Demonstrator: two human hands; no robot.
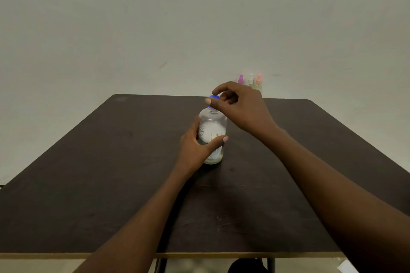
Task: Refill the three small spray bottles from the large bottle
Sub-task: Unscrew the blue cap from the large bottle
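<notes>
A large clear bottle (212,131) with a white label stands upright near the middle of the dark table (88,173). Only a little pale liquid shows at its bottom. My left hand (195,147) grips its lower body from the left. My right hand (240,105) comes from above and pinches the blue cap (214,97) on its neck. Three small spray bottles stand close together at the far edge, behind my right hand: one with a purple top (241,79), one with a clear top (251,78), one with an orange top (258,79). Their lower parts are partly hidden.
A plain pale wall rises right behind the table's far edge. The table's front edge runs across the bottom of the view, with dark legs (271,265) below it and a white scrap (346,266) on the floor at the lower right.
</notes>
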